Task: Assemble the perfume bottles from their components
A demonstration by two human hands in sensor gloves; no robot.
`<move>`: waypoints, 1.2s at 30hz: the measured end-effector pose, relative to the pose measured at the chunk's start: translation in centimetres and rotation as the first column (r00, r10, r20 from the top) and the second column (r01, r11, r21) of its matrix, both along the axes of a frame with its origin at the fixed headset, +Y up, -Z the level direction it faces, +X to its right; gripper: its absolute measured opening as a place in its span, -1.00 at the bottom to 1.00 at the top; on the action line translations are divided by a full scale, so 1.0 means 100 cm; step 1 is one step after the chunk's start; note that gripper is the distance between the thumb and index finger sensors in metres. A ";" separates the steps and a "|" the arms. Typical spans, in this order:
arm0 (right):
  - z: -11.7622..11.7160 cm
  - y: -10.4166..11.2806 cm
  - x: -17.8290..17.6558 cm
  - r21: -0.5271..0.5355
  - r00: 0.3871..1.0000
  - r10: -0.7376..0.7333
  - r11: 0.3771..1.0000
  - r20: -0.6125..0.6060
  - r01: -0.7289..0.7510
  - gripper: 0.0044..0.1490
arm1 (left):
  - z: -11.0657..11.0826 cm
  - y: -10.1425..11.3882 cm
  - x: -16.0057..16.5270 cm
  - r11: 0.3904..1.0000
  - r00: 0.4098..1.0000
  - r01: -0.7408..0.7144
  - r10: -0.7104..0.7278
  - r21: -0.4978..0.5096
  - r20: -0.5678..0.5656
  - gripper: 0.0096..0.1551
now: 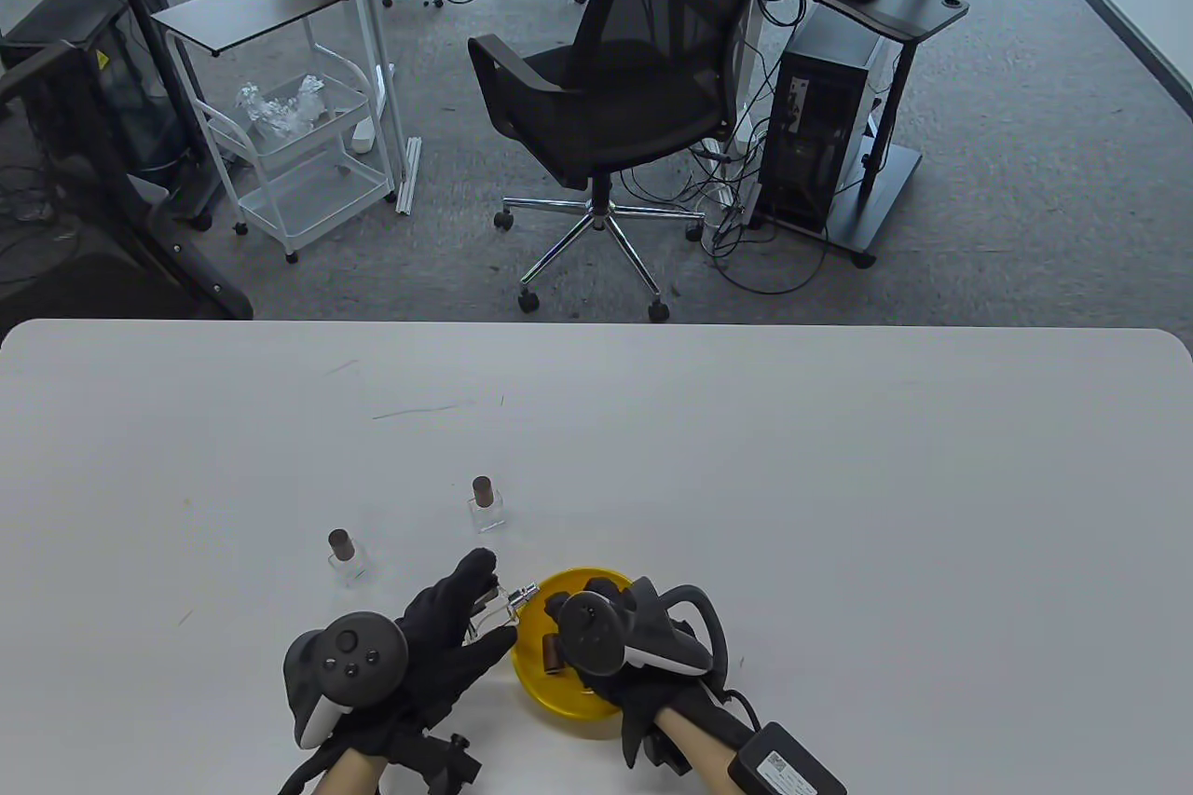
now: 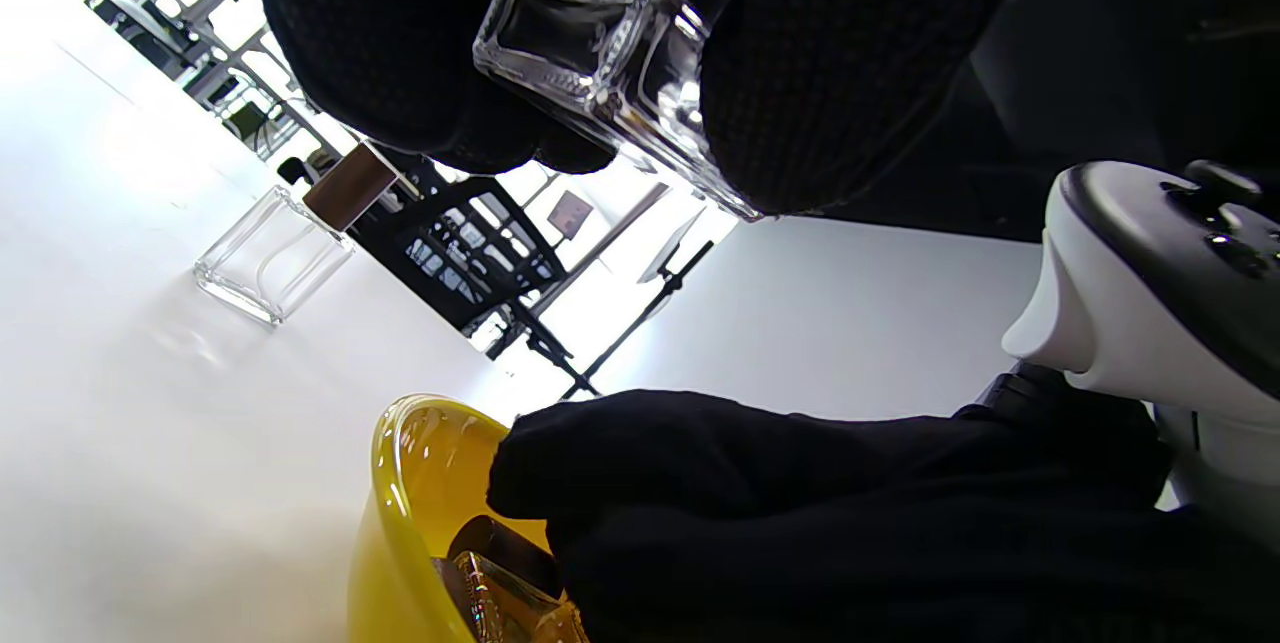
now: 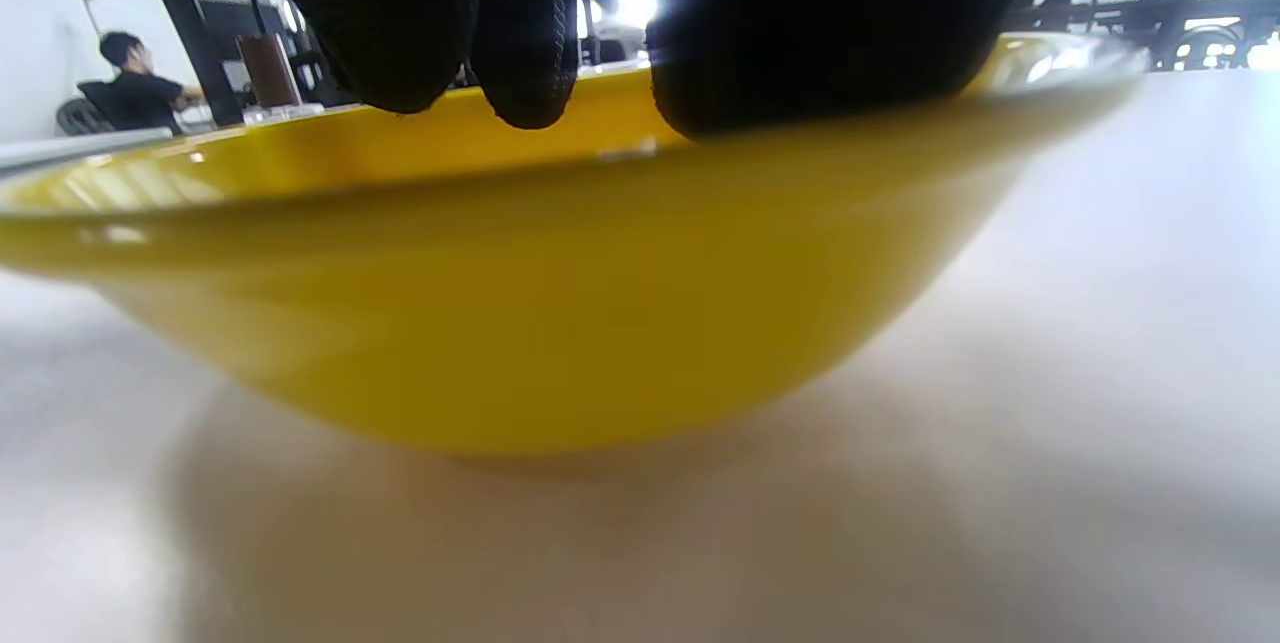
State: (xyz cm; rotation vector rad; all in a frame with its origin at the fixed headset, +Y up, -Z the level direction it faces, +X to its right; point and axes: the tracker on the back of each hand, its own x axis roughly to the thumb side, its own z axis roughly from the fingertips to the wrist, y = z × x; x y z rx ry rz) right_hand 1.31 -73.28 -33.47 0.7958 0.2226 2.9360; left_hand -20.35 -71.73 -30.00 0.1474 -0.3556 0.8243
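Here the left hand (image 1: 447, 637) pinches a clear bottle (image 1: 492, 607) at nine o'clock of the yellow bowl (image 1: 536, 683); the right hand's (image 1: 620, 637) grip, inside the bowl's rim, is hidden.

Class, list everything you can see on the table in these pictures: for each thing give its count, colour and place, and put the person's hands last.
Table: one, white, fills the lower half of the table view.
Capped bottles: two, clear glass with brown caps, upright, beyond the left hand.
Uncapped bottle: one, clear glass, gripped in the left hand, tilted toward the bowl.
Bowl: one, yellow, near the table's front edge.
Loose caps: brown, in the bowl; count unclear.
Left hand: black glove, holds the uncapped bottle.
Right hand: black glove, over the bowl.
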 end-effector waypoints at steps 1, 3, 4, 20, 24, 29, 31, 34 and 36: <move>-0.001 -0.002 -0.001 0.000 1.000 0.015 1.000 0.005 -0.015 -0.34 | 0.000 0.000 0.000 1.000 1.000 -0.004 0.004 0.000 0.000 -0.07; -0.002 -0.006 -0.003 -0.014 1.000 0.031 0.999 0.007 -0.031 -0.33 | 0.000 0.000 -0.001 1.000 1.000 -0.012 0.012 -0.001 -0.003 -0.08; -0.003 -0.007 -0.003 -0.020 0.999 0.034 0.999 0.006 -0.033 -0.33 | 0.000 0.000 -0.001 1.000 1.000 -0.014 0.014 -0.002 -0.003 -0.08; -0.008 -0.015 -0.012 -0.088 0.999 0.048 0.995 -0.008 -0.049 -0.39 | 0.000 0.000 -0.001 1.000 1.000 -0.005 0.005 -0.006 -0.002 -0.08; -0.008 -0.016 -0.013 -0.067 0.999 0.038 0.997 -0.015 -0.038 -0.42 | 0.000 -0.001 -0.001 1.000 1.000 0.000 0.000 -0.006 -0.001 -0.08; -0.008 -0.017 -0.009 -0.048 1.000 0.017 0.999 -0.014 -0.018 -0.46 | 0.000 -0.001 0.000 1.000 1.000 0.010 -0.010 -0.008 0.003 -0.08; -0.008 -0.017 -0.006 -0.056 1.000 -0.020 0.998 0.001 0.020 -0.47 | 0.000 -0.001 0.000 1.000 1.000 0.011 -0.011 -0.009 0.003 -0.08; -0.008 -0.016 0.001 -0.069 0.996 -0.083 0.994 0.015 0.084 -0.47 | 0.000 -0.002 0.001 1.000 1.000 0.013 -0.013 -0.010 0.005 -0.08; -0.007 -0.017 0.005 -0.081 0.992 -0.118 0.989 0.031 0.121 -0.47 | 0.000 -0.002 0.002 1.000 1.000 0.018 -0.018 -0.011 0.007 -0.08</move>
